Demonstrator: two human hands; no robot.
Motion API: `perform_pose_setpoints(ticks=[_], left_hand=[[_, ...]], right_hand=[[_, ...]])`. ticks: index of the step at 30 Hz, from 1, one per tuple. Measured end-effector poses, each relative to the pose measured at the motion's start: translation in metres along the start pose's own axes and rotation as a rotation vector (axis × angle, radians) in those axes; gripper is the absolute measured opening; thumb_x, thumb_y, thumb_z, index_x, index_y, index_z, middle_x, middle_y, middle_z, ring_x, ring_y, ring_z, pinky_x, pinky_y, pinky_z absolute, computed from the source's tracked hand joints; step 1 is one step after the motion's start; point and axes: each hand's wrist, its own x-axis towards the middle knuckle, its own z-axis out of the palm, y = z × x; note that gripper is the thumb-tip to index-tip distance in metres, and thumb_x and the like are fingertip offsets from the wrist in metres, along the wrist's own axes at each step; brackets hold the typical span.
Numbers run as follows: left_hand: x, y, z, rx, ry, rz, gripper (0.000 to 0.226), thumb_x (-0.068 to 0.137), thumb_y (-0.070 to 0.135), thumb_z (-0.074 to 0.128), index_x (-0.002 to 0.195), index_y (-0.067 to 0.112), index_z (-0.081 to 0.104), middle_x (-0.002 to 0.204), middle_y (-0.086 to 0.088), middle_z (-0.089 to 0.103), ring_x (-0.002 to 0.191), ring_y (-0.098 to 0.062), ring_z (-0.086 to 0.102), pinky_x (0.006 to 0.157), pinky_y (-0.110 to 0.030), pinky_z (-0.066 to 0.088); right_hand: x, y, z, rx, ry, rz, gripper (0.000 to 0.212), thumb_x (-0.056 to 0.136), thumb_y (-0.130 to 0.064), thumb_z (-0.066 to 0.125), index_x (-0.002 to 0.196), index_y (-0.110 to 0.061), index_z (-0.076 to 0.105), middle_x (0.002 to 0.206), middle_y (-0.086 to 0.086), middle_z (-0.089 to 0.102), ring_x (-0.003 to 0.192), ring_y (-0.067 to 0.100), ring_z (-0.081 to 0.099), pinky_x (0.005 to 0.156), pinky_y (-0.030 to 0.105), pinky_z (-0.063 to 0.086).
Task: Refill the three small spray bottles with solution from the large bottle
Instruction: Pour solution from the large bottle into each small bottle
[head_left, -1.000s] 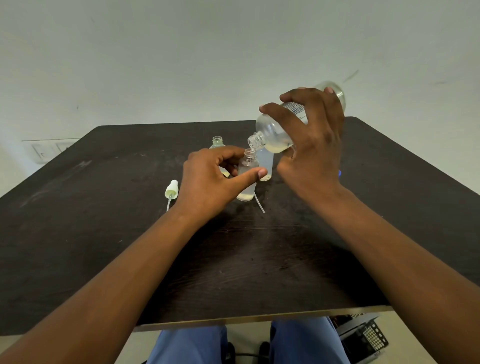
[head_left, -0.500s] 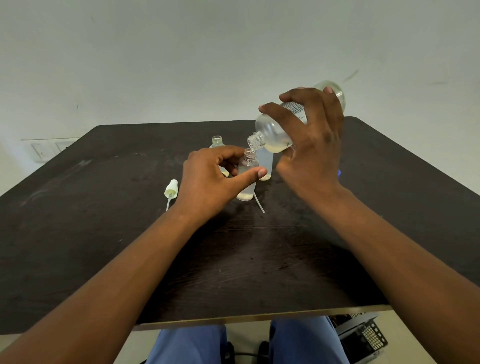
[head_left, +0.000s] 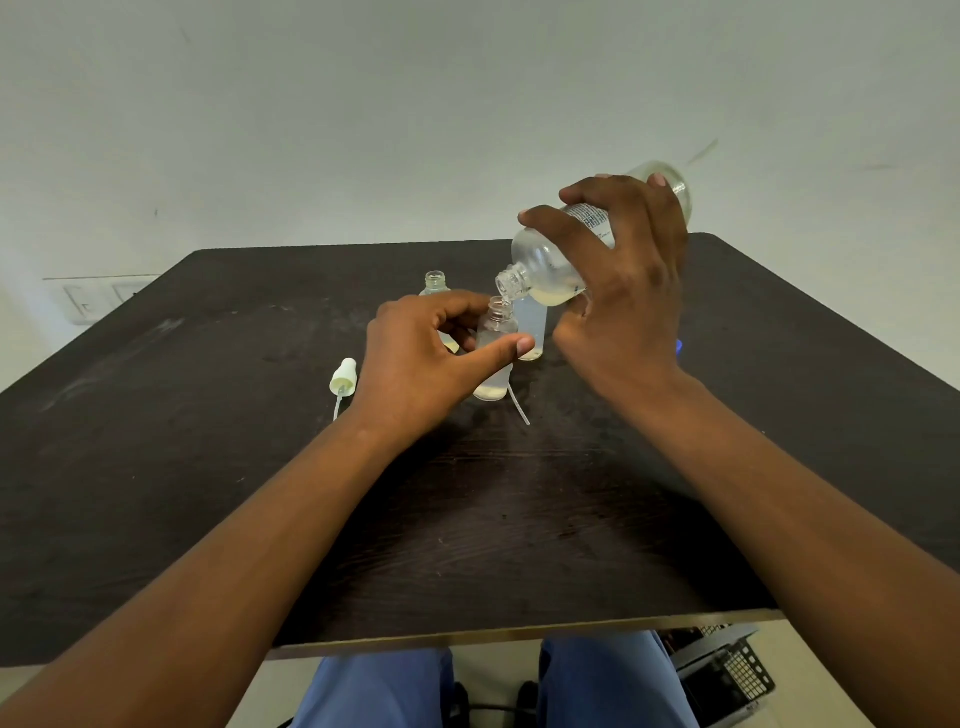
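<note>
My right hand (head_left: 623, 291) grips the large clear bottle (head_left: 545, 270), tilted with its open neck down over the mouth of a small uncapped spray bottle (head_left: 496, 332). My left hand (head_left: 421, 358) holds that small bottle upright on the dark table (head_left: 208, 467), thumb across its front. A little pale liquid lies at its bottom. A second small bottle (head_left: 532, 325) stands right behind it. A third open small bottle (head_left: 436, 283) stands further back left, partly hidden by my left hand.
A white spray cap with its dip tube (head_left: 343, 379) lies on the table left of my left hand. Another thin dip tube (head_left: 519, 408) lies just right of the held bottle. A wall socket (head_left: 98, 301) sits at the far left; a dark crate (head_left: 727, 675) is under the table edge.
Almost nothing has moved. Both hands keep the same hold, with the large bottle still tipped over the small one.
</note>
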Motion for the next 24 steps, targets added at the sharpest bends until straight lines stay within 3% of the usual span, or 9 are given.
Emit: perform_pose_setpoints(ticks=[24], left_hand=[[0.0005, 0.001, -0.0005, 0.009, 0.009, 0.006, 0.032, 0.079, 0.053, 0.085, 0.099, 0.029, 0.081, 0.081, 0.017, 0.073, 0.073, -0.006, 0.067, 0.062, -0.016, 0.048]], right_hand=[[0.0011, 0.0016, 0.0005, -0.011, 0.0, -0.018, 0.065, 0.067, 0.002, 0.05, 0.122, -0.02, 0.075, 0.127, 0.012, 0.065, 0.126, 0.034, 0.06, 0.123, 0.051, 0.028]])
